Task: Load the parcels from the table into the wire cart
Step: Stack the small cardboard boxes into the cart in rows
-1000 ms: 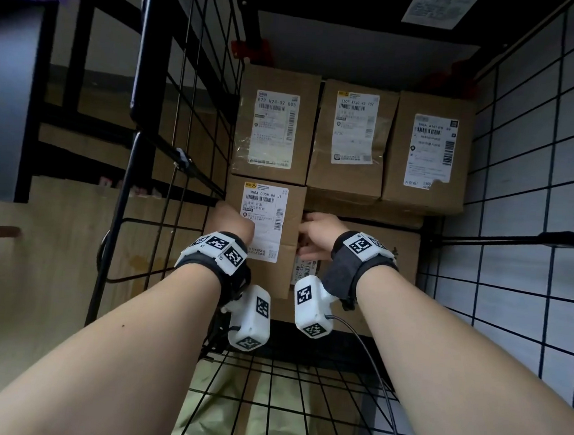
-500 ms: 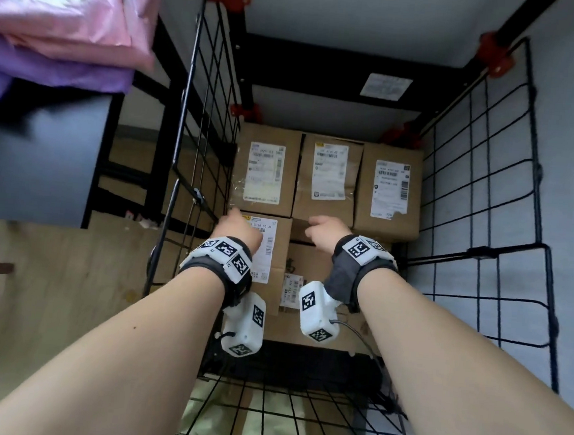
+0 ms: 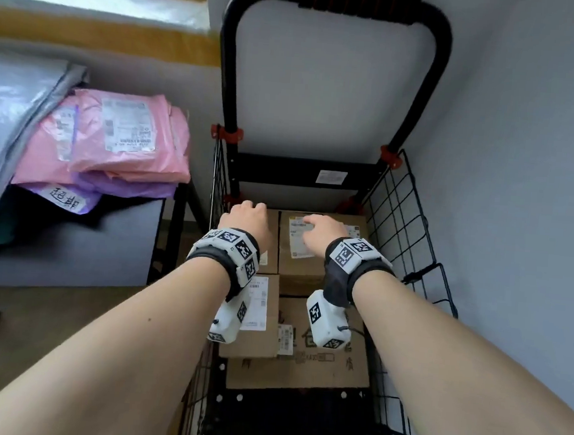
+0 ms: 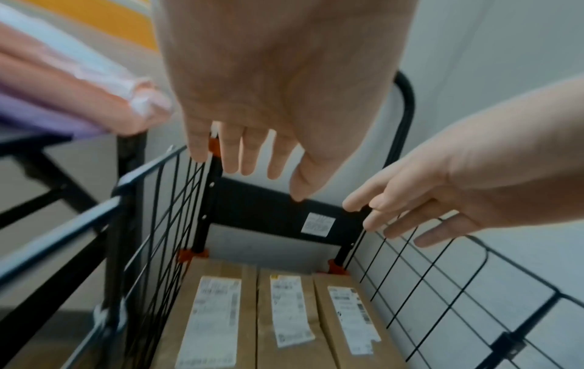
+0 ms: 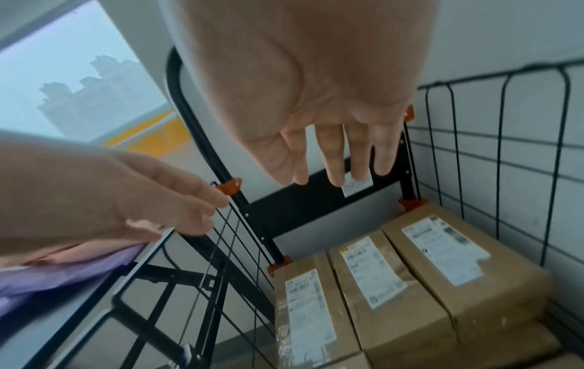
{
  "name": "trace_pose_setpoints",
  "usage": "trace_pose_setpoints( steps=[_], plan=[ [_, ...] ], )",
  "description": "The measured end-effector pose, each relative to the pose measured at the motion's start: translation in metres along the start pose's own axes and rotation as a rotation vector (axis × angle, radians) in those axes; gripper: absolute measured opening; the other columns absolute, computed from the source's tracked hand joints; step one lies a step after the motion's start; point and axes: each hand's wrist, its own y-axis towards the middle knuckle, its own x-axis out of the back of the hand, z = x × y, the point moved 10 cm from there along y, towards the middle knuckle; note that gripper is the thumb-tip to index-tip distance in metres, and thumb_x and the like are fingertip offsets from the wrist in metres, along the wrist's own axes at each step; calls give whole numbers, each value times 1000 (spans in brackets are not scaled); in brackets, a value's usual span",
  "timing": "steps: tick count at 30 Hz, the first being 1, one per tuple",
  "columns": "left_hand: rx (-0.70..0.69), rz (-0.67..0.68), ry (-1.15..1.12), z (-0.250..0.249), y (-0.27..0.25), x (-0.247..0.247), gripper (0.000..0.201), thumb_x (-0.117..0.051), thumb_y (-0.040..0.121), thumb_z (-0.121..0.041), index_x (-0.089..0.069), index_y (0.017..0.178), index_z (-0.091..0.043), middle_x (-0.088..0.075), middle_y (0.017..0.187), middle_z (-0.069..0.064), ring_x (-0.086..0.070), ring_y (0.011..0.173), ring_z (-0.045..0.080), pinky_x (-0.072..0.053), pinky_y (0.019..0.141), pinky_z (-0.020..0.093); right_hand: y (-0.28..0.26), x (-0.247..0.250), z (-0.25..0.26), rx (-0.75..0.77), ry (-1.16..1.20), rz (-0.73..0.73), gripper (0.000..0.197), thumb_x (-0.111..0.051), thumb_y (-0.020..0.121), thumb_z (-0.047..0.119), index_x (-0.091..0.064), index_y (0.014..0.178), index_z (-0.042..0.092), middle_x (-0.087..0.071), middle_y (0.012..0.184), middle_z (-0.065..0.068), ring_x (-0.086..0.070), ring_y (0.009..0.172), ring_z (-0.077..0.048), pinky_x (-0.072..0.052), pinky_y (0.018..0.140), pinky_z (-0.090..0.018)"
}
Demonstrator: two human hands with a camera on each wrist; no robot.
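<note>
The black wire cart (image 3: 410, 227) stands against the wall and holds several brown cardboard boxes (image 3: 308, 277) with white labels. The left wrist view shows three boxes (image 4: 287, 314) side by side at the far end. My left hand (image 3: 247, 218) and right hand (image 3: 318, 232) hover over those boxes with fingers relaxed and nothing in them. Each wrist view shows its own hand bare above the cart: the left hand (image 4: 249, 162) and the right hand (image 5: 332, 167). Pink parcels (image 3: 119, 149) lie stacked on a purple parcel (image 3: 123, 186) on the dark table (image 3: 105, 240) at the left.
A large pale plastic-wrapped parcel (image 3: 8, 120) lies left of the pink ones. The cart's tall black handle (image 3: 337, 1) rises at its far end. A grey wall (image 3: 523, 167) runs close along the cart's right side. Bare floor (image 3: 47, 318) lies left of the cart.
Both hands have let go of the small labelled box low in the cart and risen to rim height. The view has pulled back, so the table's parcels and the cart handle show.
</note>
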Motion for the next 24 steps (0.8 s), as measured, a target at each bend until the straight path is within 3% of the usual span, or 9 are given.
trace_pose_setpoints(
  steps=[3, 8, 14, 18, 24],
  plan=[
    [-107, -65, 61, -14, -12, 32, 48, -49, 91, -21, -42, 138, -15, -44, 137, 8, -41, 129, 27, -36, 101, 40, -23, 23, 12, -1, -70, -85, 51, -43, 95, 18, -38, 145, 25, -44, 146, -7, -44, 130, -31, -41, 105, -37],
    [-219, -108, 121, -26, -39, 72, 50, -51, 88, -23, -44, 137, -17, -44, 138, 7, -38, 131, 28, -33, 104, 43, -58, 56, 26, -21, -119, -176, 52, -42, 94, 21, -36, 145, 26, -39, 147, -9, -37, 134, -32, -37, 108, -43],
    [-224, -154, 186, -23, -79, 117, 48, -52, 88, -23, -46, 136, -19, -46, 137, 7, -39, 130, 28, -32, 105, 46, -104, 94, 47, -2, -149, -253, 54, -42, 93, 22, -34, 146, 28, -39, 149, -8, -36, 135, -33, -36, 109, -43],
    [-218, -224, 215, -22, -117, 150, 38, -52, 88, -23, -50, 124, -14, -49, 130, 8, -41, 127, 28, -33, 104, 46, -138, 112, 68, 51, -174, -304, 56, -44, 92, 22, -32, 147, 29, -39, 149, -7, -35, 136, -32, -36, 109, -42],
    [-187, -288, 199, -9, -179, 172, 38, -53, 87, -24, -51, 125, -17, -49, 131, 7, -40, 128, 28, -34, 104, 45, -191, 103, 100, 160, -192, -325, 55, -41, 94, 23, -30, 148, 27, -39, 149, -8, -34, 137, -32, -34, 111, -38]
  ],
)
